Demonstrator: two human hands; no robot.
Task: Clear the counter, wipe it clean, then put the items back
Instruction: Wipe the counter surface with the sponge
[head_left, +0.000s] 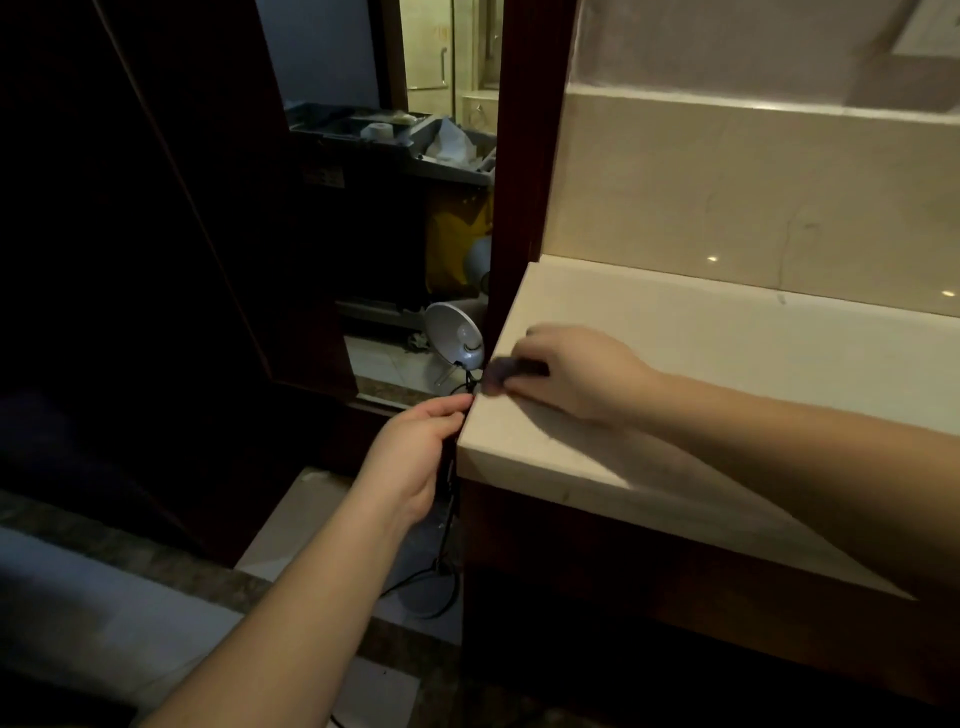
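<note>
The worktop (701, 358) is a pale stone slab running along the tiled wall, and its near left corner is where both hands are busy. The right hand (576, 374) lies on that corner, fingers curled over a small dark object (496, 371); it is blurred, so I would only guess at a cloth or a plug. It sits right at the left edge, probably because that is where wiping ends or where the cord comes up.

The left hand (415, 452) is off the slab, just beside its edge, gripping a black cord (449, 499) that hangs down the side of the cabinet to the floor. Holding it there seems meant to keep the cord clear of the surface. A silvery round appliance (454, 335) hangs or leans just beyond the corner, near the dark wooden post (524, 156).

Room is tight on the left: post, appliance and cord crowd the corner, with a cleaning cart (395, 140) in the opening behind. To the right the slab runs on, with only the right forearm across it.
</note>
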